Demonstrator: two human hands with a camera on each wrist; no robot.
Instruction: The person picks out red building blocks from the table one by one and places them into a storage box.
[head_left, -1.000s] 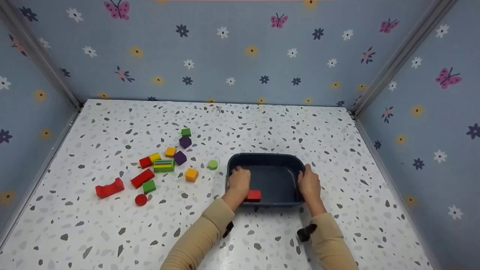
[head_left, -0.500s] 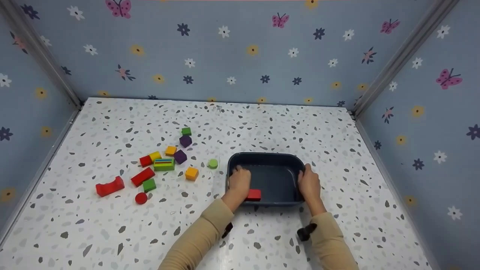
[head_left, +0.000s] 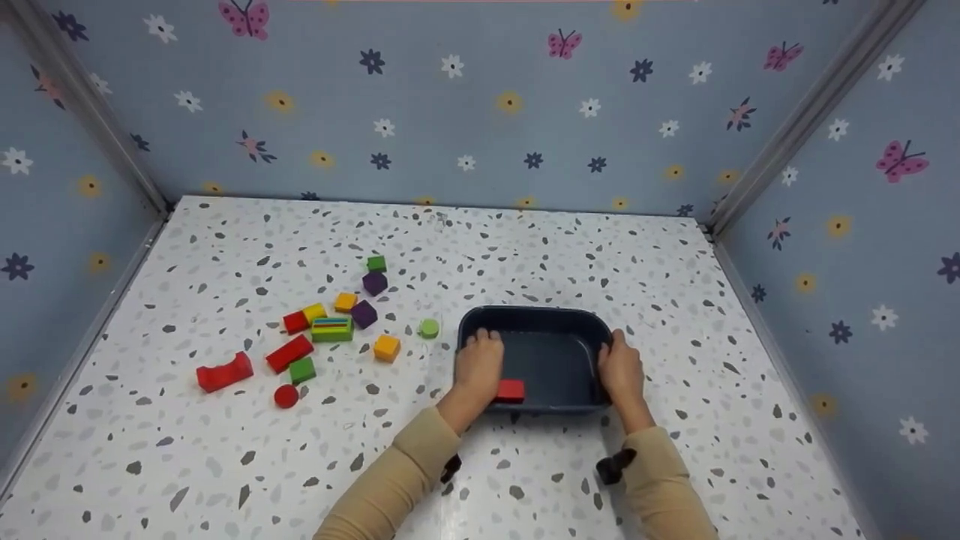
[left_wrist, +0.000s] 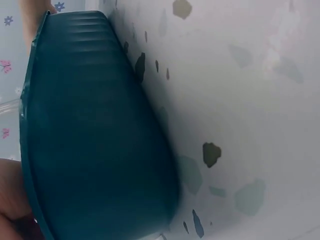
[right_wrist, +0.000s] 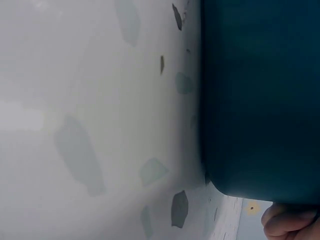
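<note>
A dark blue rectangular tub stands on the speckled table; in both wrist views its outer wall looks teal. My right hand grips the right side of the tub, with curled fingers at a corner in the right wrist view. Over the left side of the tub, my left hand holds the edge, its bent fingers reaching inside. Part of that hand shows beyond the rim in the left wrist view. A red block lies inside the tub by the near wall, partly hidden by my left hand.
Left of the tub lie several loose wooden blocks: a light green disc, an orange cube, a striped green block, purple pieces, a red disc and a red arch. Flowered panels wall the table's back and sides.
The fingers of my left hand have loosened and spread slightly inside the tub. The right hand, the tub and the blocks stay in place; the head view has shifted a little.
</note>
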